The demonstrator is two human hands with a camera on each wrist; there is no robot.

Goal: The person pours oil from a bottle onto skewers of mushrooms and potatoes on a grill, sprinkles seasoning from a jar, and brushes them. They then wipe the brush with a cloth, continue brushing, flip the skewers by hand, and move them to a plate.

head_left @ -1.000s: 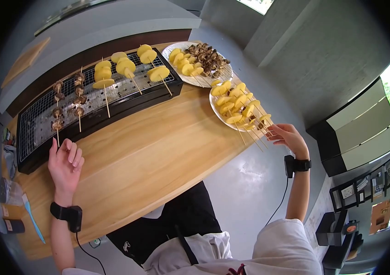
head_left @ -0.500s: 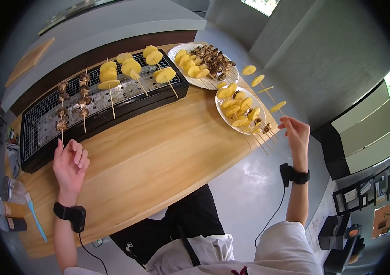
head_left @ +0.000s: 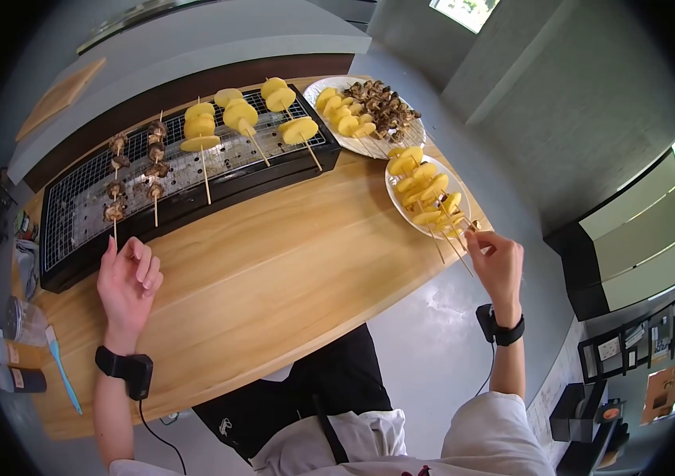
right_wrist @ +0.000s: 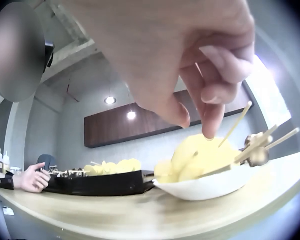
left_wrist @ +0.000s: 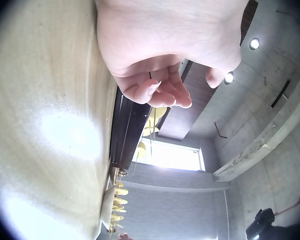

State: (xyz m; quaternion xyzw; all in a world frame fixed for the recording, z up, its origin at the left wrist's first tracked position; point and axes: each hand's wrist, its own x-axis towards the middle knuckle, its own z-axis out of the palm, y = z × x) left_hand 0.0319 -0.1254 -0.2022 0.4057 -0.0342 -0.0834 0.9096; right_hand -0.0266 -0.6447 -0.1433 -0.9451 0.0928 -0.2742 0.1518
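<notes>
My left hand (head_left: pixel 127 289) rests at the near left edge of the black grill (head_left: pixel 191 202), fingers loosely bent around nothing. Its thumb lies beside the stick end of a mushroom skewer (head_left: pixel 115 190). At the right, my right hand (head_left: pixel 498 262) hangs over the smaller white plate (right_wrist: pixel 200 191). In the right wrist view its thumb and forefinger stand apart with no stick between them, fingertips right at the yellow potato slices (right_wrist: pixel 197 152). Potato skewers (head_left: pixel 425 184) lie heaped there, with mushroom pieces (right_wrist: pixel 258 156) and stick ends showing at the near side.
A larger white plate (head_left: pixel 314 89) of potato slices and grilled mushrooms stands behind the small one. Several potato skewers (head_left: pixel 199 123) and two mushroom skewers lie on the grill. At the left are sauce bottles (head_left: pixel 20 379), a jar (head_left: pixel 24 319) and a blue brush (head_left: pixel 64 369).
My right hand lifted a potato skewer off the small plate, then came back down over that plate; the skewer is no longer held up. My left hand stays by the grill.
</notes>
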